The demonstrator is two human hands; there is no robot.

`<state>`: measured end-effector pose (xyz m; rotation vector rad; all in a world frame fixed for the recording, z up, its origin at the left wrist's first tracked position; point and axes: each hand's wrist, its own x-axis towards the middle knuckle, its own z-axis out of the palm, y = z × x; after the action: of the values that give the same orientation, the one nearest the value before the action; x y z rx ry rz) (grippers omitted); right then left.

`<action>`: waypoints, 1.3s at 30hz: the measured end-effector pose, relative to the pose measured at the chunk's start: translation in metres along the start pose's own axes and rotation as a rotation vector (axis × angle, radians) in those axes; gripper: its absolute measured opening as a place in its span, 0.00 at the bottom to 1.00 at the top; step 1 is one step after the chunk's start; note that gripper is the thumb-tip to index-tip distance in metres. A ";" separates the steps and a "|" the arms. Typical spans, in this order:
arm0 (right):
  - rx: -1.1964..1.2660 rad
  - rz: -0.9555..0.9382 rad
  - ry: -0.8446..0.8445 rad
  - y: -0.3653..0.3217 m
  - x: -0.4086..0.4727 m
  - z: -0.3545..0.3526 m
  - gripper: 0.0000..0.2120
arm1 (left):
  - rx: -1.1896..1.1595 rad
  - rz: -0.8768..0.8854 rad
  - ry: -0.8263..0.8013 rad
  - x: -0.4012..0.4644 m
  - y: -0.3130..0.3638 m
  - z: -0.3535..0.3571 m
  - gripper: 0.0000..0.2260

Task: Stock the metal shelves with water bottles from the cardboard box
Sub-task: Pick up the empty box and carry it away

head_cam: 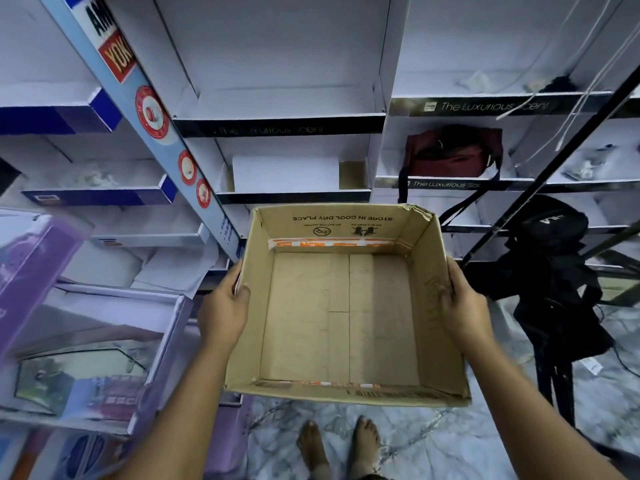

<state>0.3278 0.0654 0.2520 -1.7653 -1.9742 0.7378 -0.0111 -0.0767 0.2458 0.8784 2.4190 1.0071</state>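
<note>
An open cardboard box (pixel 346 306) hangs in the air in front of me, above the floor. Nothing lies inside it; only its bare bottom and orange tape strips show. My left hand (pixel 223 313) grips the box's left wall, thumb over the rim. My right hand (pixel 460 306) grips the right wall the same way. No water bottle is in view. White shelves (pixel 277 116) with black front strips rise straight ahead.
A red bag (pixel 450 150) sits on a shelf at upper right. Black bags (pixel 554 258) hang from a dark metal rack at right. Purple display boxes (pixel 86 323) stand at left. My bare feet (pixel 339 445) stand on marble floor below the box.
</note>
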 end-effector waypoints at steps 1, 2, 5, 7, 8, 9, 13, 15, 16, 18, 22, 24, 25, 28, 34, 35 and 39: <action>0.010 0.008 -0.007 0.003 0.003 0.005 0.30 | -0.001 -0.005 0.000 0.003 -0.004 0.005 0.21; 0.024 0.018 -0.013 0.006 0.005 0.011 0.29 | 0.020 -0.017 -0.004 0.006 -0.008 0.010 0.21; 0.023 0.023 -0.026 0.017 0.018 0.035 0.27 | 0.080 -0.031 -0.021 0.017 -0.022 0.027 0.22; 0.009 0.010 -0.018 0.029 0.028 0.055 0.27 | 0.095 -0.037 -0.050 0.025 -0.038 0.042 0.22; 0.003 0.010 -0.014 0.036 0.034 0.067 0.27 | 0.095 -0.047 -0.061 0.030 -0.046 0.051 0.22; 0.000 0.014 -0.011 0.044 0.039 0.079 0.26 | 0.094 -0.062 -0.070 0.036 -0.056 0.062 0.22; -0.007 0.054 -0.029 0.079 0.061 0.132 0.26 | 0.101 -0.085 -0.095 0.058 -0.094 0.106 0.22; -0.026 0.086 -0.064 0.098 0.072 0.160 0.26 | 0.111 -0.093 -0.103 0.070 -0.116 0.128 0.22; -0.034 0.098 -0.076 0.107 0.078 0.174 0.27 | 0.111 -0.094 -0.100 0.076 -0.128 0.139 0.22; -0.050 0.103 -0.091 0.125 0.087 0.202 0.27 | 0.087 -0.090 -0.097 0.088 -0.148 0.163 0.22; -0.015 0.112 -0.109 0.161 0.103 0.256 0.27 | 0.033 -0.079 -0.100 0.108 -0.193 0.211 0.21; -0.013 0.101 -0.108 0.181 0.110 0.286 0.27 | 0.033 -0.047 -0.098 0.117 -0.218 0.234 0.21; -0.009 0.084 -0.097 0.192 0.114 0.301 0.26 | 0.038 -0.030 -0.098 0.122 -0.231 0.245 0.21; 0.010 0.024 -0.083 0.219 0.124 0.344 0.26 | 0.053 -0.032 -0.107 0.136 -0.268 0.279 0.21; -0.035 0.015 -0.069 0.264 0.138 0.414 0.26 | 0.071 -0.033 -0.098 0.154 -0.336 0.343 0.22; -0.028 0.025 -0.078 0.271 0.138 0.424 0.26 | 0.065 -0.032 -0.094 0.155 -0.345 0.352 0.22; -0.031 0.056 -0.056 0.300 0.136 0.463 0.25 | 0.042 -0.025 -0.065 0.155 -0.373 0.386 0.20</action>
<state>0.2645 0.1629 -0.3037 -1.8440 -1.9888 0.7872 -0.0644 0.0151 -0.3029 0.8790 2.3981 0.9079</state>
